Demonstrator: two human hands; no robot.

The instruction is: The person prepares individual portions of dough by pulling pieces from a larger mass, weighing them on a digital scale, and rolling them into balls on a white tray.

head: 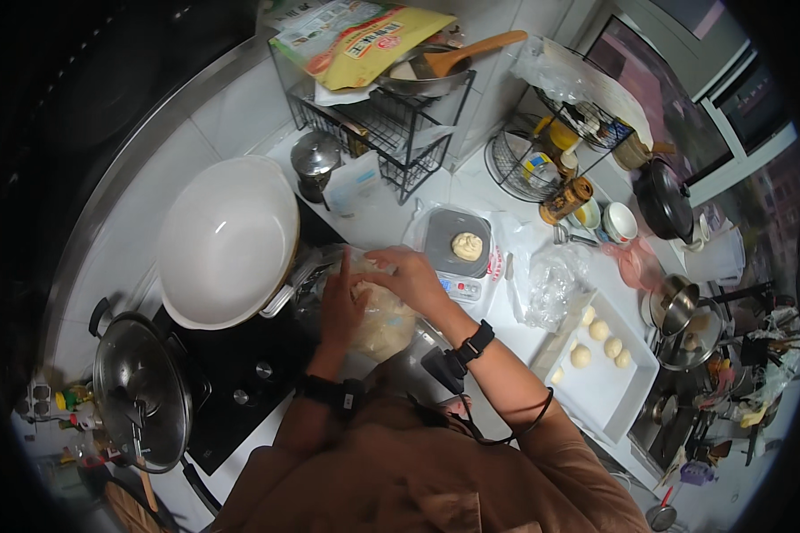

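A clear plastic bag of pale dough (383, 330) rests in front of me, beside the black cooktop. My left hand (344, 310) is against the bag's left side, its index finger stretched out. From the other side my right hand (410, 276) reaches over the bag's top with bent fingers. Whether either hand grips the dough or the plastic is not clear, since the fingers overlap there. Just beyond my right hand, one lump of dough (467, 246) sits on a digital kitchen scale (439, 233) with a lit display.
A large white bowl (230, 240) stands at left over the cooktop (240, 363), near a lidded pan (143, 393). On the right, a white tray (617, 406) holds several dough balls (599, 329). Behind are a wire rack (407, 133), crumpled plastic (557, 286) and a whisk (573, 238).
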